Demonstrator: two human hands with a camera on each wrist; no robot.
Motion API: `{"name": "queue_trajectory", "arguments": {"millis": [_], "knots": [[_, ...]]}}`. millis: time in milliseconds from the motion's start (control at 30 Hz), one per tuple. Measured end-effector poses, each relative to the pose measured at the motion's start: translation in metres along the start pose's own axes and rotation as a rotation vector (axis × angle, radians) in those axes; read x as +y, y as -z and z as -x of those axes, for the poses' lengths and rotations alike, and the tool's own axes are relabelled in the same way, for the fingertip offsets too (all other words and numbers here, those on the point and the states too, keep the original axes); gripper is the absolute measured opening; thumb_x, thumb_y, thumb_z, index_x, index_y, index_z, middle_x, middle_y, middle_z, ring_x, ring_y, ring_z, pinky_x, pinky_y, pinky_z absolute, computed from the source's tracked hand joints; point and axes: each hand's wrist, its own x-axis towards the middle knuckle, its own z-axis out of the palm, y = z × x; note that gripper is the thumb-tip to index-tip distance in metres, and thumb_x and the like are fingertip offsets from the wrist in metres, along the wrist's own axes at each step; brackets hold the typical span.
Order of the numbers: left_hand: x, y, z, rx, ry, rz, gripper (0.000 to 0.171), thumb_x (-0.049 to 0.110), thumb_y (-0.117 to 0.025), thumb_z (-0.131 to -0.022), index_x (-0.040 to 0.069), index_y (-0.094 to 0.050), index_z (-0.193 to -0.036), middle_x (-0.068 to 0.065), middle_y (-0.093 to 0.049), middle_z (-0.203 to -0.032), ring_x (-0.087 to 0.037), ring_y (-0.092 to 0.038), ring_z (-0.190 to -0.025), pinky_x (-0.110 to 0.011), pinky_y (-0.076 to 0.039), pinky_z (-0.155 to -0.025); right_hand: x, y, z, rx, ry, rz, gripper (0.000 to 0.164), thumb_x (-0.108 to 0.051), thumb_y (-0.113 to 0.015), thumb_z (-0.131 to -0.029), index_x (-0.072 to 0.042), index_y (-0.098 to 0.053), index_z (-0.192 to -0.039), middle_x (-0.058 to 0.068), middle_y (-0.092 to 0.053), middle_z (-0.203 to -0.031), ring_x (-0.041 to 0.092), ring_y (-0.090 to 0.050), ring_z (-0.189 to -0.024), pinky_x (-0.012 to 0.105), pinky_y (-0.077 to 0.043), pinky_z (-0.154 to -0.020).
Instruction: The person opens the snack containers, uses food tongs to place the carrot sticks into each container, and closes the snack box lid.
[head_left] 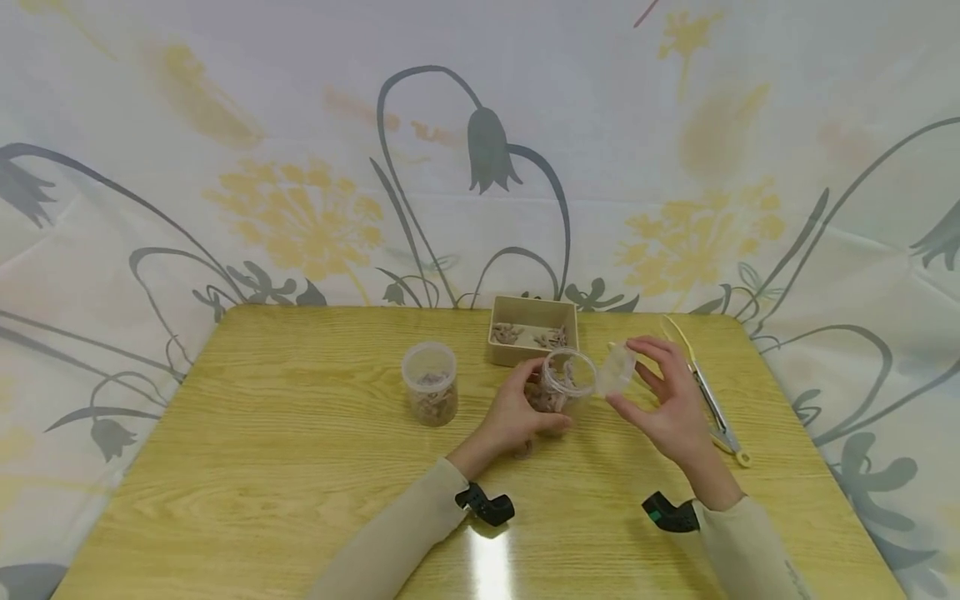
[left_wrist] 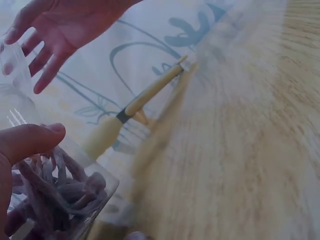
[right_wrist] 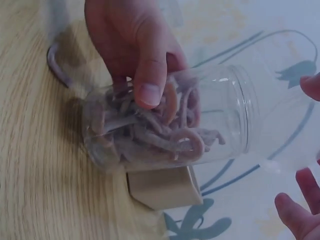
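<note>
My left hand (head_left: 516,414) grips a clear screw-neck jar (head_left: 573,398) around its side. Inside the jar lie many greyish-purple, curled strips (right_wrist: 160,132), filling its lower part, as the right wrist view shows. The jar's mouth is uncovered. Just to the right, my right hand (head_left: 666,407) holds a translucent lid (head_left: 617,370) by its edge between thumb and fingers. The lid is tilted upright beside the jar's rim. One loose strip (right_wrist: 59,66) lies on the table near the left hand.
A translucent tub (head_left: 431,382) of similar strips stands left of the jar. Behind the jar is a beige box (head_left: 516,355) with a few strips inside. Yellow-handled metal tongs (head_left: 714,398) lie at the right. A flower-patterned cloth (head_left: 450,208) hangs behind the wooden table (head_left: 300,467).
</note>
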Motion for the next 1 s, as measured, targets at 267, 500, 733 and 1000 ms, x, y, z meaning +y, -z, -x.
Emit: {"name": "queue_trajectory", "arguments": {"millis": [267,500,733,1000], "knots": [[0.016,0.018,0.008,-0.008,-0.167,-0.215,0.085,0.028,-0.094,-0.067,0.022,-0.054,-0.142,-0.001,-0.050,-0.128,-0.019,-0.047,-0.115,-0.039,-0.046,-0.095,-0.008,-0.006,0.000,-0.054,-0.015,-0.163,0.069,0.034,-0.067,-0.068,0.015,-0.050,-0.132,0.018,-0.046,-0.136,0.025,-0.046,-0.128,0.029,-0.041,-0.106],[0.025,0.023,0.018,-0.063,-0.234,-0.282,0.087,0.026,-0.094,-0.067,0.024,-0.053,-0.144,0.001,-0.049,-0.126,-0.015,-0.054,-0.109,-0.031,-0.049,-0.091,-0.013,-0.014,0.005,-0.156,-0.032,-0.077,0.062,0.025,-0.072,-0.071,0.011,-0.055,-0.129,0.021,-0.050,-0.128,0.023,-0.050,-0.123,0.031,-0.041,-0.107],[0.032,0.030,0.022,-0.083,-0.226,-0.389,0.088,0.033,-0.093,-0.067,0.027,-0.053,-0.145,0.002,-0.049,-0.127,-0.015,-0.054,-0.109,-0.033,-0.049,-0.090,-0.010,-0.016,0.010,-0.186,-0.025,-0.066,0.056,0.025,-0.071,-0.074,0.010,-0.059,-0.126,0.018,-0.051,-0.132,0.020,-0.051,-0.124,0.029,-0.042,-0.105],[0.035,0.035,0.022,-0.116,-0.229,-0.424,0.087,0.034,-0.093,-0.067,0.026,-0.054,-0.144,0.002,-0.050,-0.127,-0.015,-0.054,-0.109,-0.032,-0.050,-0.089,-0.008,-0.015,0.009,-0.259,0.076,-0.072,0.058,0.023,-0.072,-0.075,0.009,-0.060,-0.130,0.030,-0.050,-0.136,0.022,-0.048,-0.132,0.026,-0.041,-0.106]]}}
